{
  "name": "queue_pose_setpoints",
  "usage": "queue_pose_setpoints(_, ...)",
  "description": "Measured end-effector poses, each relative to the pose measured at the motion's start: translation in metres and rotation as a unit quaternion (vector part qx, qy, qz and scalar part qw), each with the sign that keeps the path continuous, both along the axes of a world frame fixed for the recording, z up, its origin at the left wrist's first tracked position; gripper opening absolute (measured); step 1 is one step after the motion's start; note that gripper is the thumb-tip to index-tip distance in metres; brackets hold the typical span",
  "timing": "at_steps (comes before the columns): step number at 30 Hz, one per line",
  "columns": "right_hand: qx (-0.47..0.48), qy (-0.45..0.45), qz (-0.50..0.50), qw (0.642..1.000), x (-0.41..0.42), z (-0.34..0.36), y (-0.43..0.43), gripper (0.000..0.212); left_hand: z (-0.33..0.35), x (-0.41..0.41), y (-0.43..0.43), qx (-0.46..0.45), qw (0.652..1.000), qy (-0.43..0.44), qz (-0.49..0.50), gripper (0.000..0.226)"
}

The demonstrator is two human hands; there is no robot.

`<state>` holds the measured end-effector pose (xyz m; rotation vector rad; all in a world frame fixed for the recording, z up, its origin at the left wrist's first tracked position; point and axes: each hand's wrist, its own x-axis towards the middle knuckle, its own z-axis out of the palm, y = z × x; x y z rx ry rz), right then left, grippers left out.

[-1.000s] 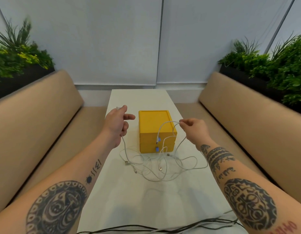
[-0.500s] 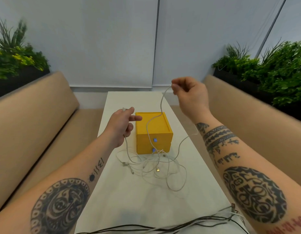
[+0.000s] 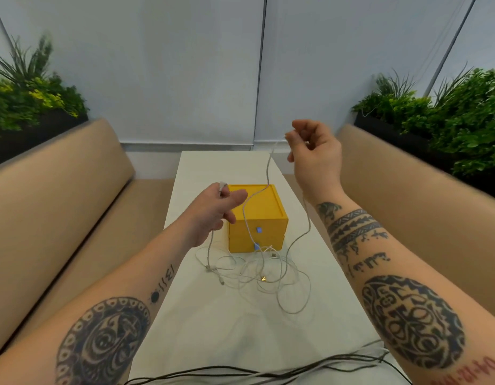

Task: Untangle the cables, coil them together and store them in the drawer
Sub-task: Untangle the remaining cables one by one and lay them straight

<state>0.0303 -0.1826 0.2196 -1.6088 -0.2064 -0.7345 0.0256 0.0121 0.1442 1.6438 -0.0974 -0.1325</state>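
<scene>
Up front in the head view, the left hand (image 3: 213,209) pinches one plug end of the white cables (image 3: 268,276), a strand hanging from it to the counter (image 3: 207,329). The right hand (image 3: 314,154), raised higher, pinches another strand that runs down across the yellow drawer box (image 3: 268,215). Most of the cables lie tangled on the counter just before the box, whose drawers are closed. Dark cords (image 3: 268,372) lie along the near edge.

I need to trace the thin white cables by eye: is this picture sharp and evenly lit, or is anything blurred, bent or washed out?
Head view: soft, even light, faint shadows; the white cables stand out poorly against the white table; the right hand looks slightly soft, the yellow drawer box sharp; wide-angle distortion bows the sofa backrests.
</scene>
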Motion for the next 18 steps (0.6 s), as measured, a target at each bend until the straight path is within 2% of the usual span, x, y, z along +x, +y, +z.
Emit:
queue_pose_setpoints(3, 0.072, -0.005, 0.044, 0.996, -0.005, 0.018, 0.014, 0.012, 0.006, -0.007, -0.013, -0.009, 0.998, -0.037, -0.047, 0.038)
queue_pose_setpoints(8, 0.199, 0.052, 0.121, 0.971, -0.005, 0.016, 0.023, 0.013, 0.016, -0.012, -0.019, -0.028, 0.995, -0.068, -0.064, 0.032)
queue_pose_setpoints(12, 0.312, 0.111, 0.187, 0.925, -0.001, 0.000, 0.030, 0.014, 0.015, -0.016, -0.026, -0.010, 0.991, -0.057, -0.125, 0.043)
queue_pose_setpoints(16, 0.438, 0.103, 0.244, 0.859, 0.004, 0.000, 0.036, 0.014, 0.004, -0.021, -0.041, 0.007, 0.985, -0.041, -0.169, 0.048)
queue_pose_setpoints(18, 0.464, 0.091, 0.249, 0.845, 0.008, 0.002, 0.034, 0.015, 0.001, -0.022, -0.045, 0.009, 0.985, -0.042, -0.165, 0.047)
